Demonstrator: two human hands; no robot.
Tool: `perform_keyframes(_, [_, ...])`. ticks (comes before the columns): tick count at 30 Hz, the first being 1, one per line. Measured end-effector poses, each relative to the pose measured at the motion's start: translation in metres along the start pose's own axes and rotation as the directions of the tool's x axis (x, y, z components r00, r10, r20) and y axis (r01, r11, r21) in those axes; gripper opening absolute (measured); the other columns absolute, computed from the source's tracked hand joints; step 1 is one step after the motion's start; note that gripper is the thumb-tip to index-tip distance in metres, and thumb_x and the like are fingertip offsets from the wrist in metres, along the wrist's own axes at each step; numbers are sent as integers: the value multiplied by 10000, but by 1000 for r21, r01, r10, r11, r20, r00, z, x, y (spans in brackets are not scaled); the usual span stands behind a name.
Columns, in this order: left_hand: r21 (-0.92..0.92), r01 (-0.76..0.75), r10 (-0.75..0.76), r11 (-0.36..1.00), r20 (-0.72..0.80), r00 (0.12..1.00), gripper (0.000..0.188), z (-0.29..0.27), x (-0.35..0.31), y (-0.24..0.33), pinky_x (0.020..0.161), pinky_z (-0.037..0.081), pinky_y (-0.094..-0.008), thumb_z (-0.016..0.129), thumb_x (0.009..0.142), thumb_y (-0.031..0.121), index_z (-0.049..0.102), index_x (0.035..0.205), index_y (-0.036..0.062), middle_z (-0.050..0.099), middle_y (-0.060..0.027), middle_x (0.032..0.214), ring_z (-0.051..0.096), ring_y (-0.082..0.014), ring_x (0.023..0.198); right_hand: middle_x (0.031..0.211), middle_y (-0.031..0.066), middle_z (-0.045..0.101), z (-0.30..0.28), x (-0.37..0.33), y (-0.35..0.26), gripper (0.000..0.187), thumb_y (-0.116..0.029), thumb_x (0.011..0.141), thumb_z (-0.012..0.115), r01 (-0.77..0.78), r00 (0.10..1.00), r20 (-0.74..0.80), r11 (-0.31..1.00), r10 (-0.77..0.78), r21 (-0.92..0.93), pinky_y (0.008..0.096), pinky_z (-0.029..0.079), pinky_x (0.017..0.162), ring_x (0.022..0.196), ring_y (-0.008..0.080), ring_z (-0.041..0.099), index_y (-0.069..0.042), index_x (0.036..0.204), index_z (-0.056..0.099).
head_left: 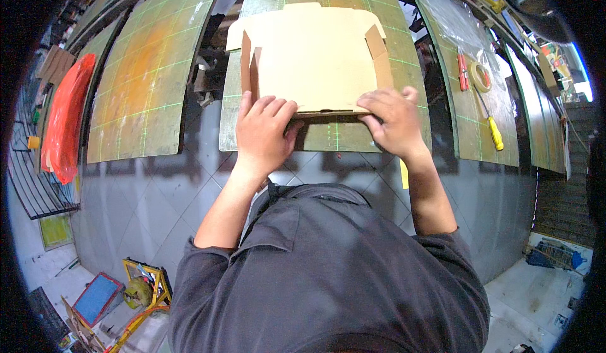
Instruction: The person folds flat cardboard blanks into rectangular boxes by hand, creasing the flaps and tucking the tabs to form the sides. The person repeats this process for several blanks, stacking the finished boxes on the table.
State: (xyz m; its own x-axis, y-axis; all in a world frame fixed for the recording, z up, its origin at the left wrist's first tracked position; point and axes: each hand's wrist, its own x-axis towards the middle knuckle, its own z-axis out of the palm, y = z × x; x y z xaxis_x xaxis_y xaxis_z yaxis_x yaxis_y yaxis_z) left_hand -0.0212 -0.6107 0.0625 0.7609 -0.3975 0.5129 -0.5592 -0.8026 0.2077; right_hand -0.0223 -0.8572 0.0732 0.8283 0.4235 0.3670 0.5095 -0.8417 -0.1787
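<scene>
A partly folded cardboard box (322, 56), pale inside and brown on its side flaps, lies on the middle green gridded board. Its near wall stands up, and the lid part with rounded tabs spreads flat toward the far side. My left hand (268, 129) grips the near left corner, fingers over the top edge and thumb on the near face. At the near right corner, my right hand (394, 119) pinches the same wall between thumb and fingers. Both side flaps are raised at an angle.
To the right, a board holds a yellow-handled screwdriver (495, 135), a tape roll (480, 76), a red tool (463, 72) and clear plastic sheeting (451, 18). A red plastic bag (66, 116) hangs at far left. Dark gaps separate the boards. A yellow frame (158, 280) stands at lower left.
</scene>
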Motion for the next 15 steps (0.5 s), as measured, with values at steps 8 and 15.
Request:
perform_keyframes(8, [-119, 57, -28, 991, 233, 972, 56, -32, 1, 3, 567, 438, -420, 603, 665, 137, 576, 702, 105, 595, -80, 657, 587, -290, 637, 760, 60, 650, -19, -5, -21, 117, -115, 678, 658, -131, 977, 194, 971, 91, 202, 369, 300, 736, 758, 216, 595, -98, 794, 657])
perform_keyframes(15, [-610, -58, 0, 790, -94, 996, 194, -43, -26, -2, 727, 466, -318, 660, 710, 150, 644, 885, 67, 646, -102, 860, 621, -224, 831, 938, 79, 626, -22, -30, -28, 286, -215, 735, 671, -191, 977, 31, 795, 212, 576, 346, 369, 808, 864, 178, 581, -41, 956, 620])
